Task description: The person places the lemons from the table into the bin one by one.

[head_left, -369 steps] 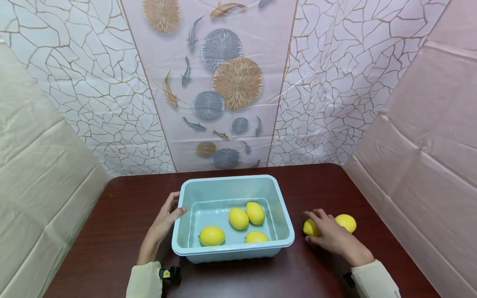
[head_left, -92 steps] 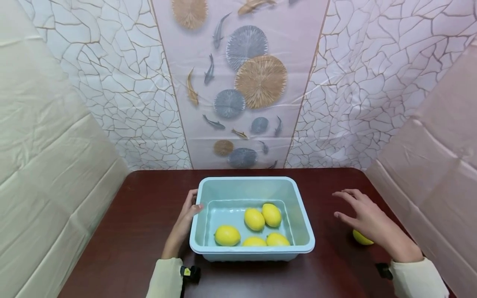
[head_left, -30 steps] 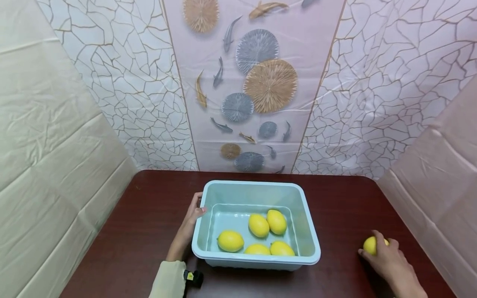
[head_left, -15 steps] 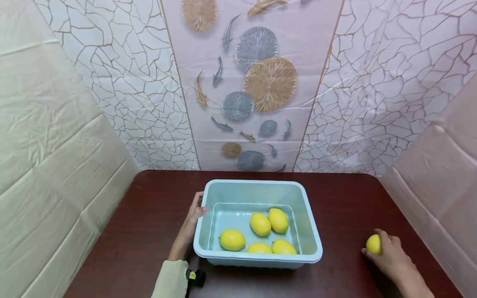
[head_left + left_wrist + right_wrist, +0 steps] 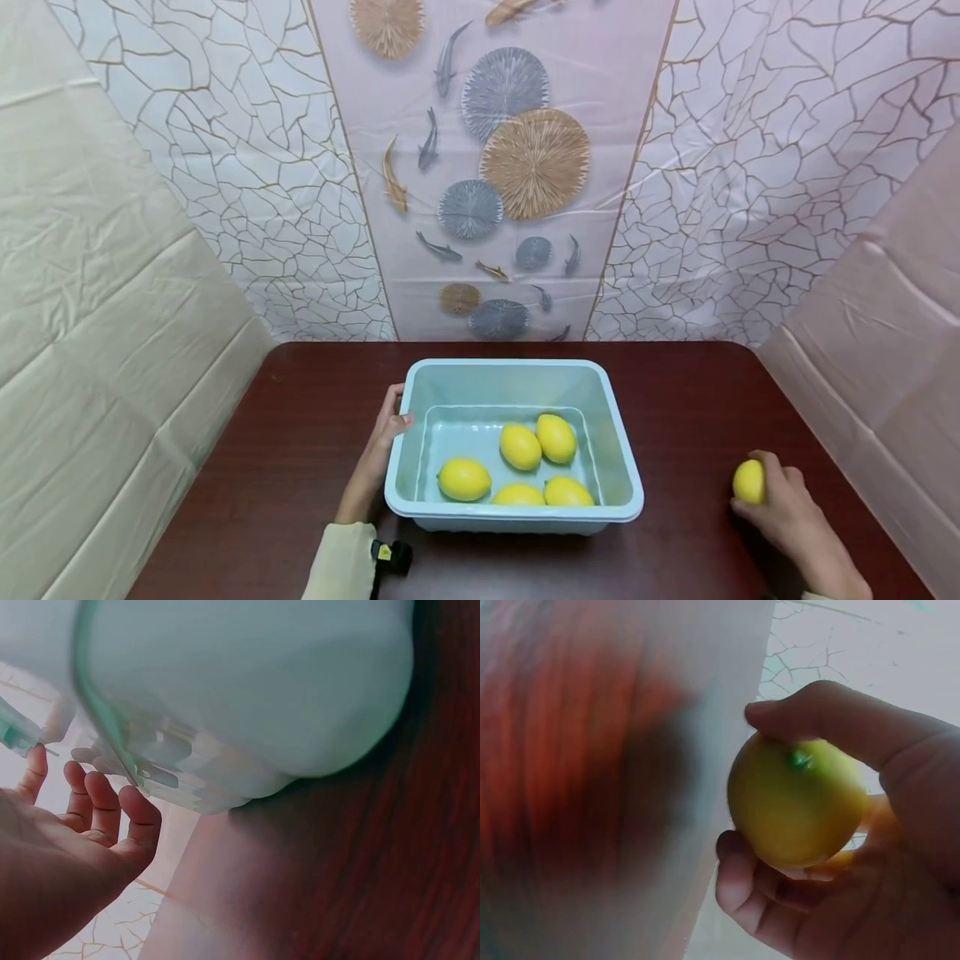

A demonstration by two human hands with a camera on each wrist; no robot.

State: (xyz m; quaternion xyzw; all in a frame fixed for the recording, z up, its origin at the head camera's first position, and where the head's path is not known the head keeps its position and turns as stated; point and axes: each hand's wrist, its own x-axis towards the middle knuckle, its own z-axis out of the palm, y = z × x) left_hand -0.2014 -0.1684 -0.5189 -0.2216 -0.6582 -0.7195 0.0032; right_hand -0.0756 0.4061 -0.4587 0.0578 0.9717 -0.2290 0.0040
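Observation:
A light blue plastic basin (image 5: 514,517) stands on the table with several yellow lemons (image 5: 464,479) on its floor. My left hand (image 5: 378,446) holds the basin's left side, thumb over the rim and fingers along the outside. In the left wrist view the curled fingers of this left hand (image 5: 90,825) lie beside the basin's wall (image 5: 247,682). Well to the right of the basin, my right hand (image 5: 791,508) grips one lemon (image 5: 748,482). The right wrist view shows that lemon (image 5: 795,802) between the thumb and curled fingers, its green stem end facing the camera.
The dark red-brown table (image 5: 225,475) has patterned cloth (image 5: 487,250) behind it and pale cloth walls at the left (image 5: 105,333) and right (image 5: 892,350). A black wrist device (image 5: 393,556) sits at the left cuff.
My right hand, earlier open above the last lemon on the table, has closed round it. The basin holds one more lemon than at the first frame. My left hand stays on the rim.

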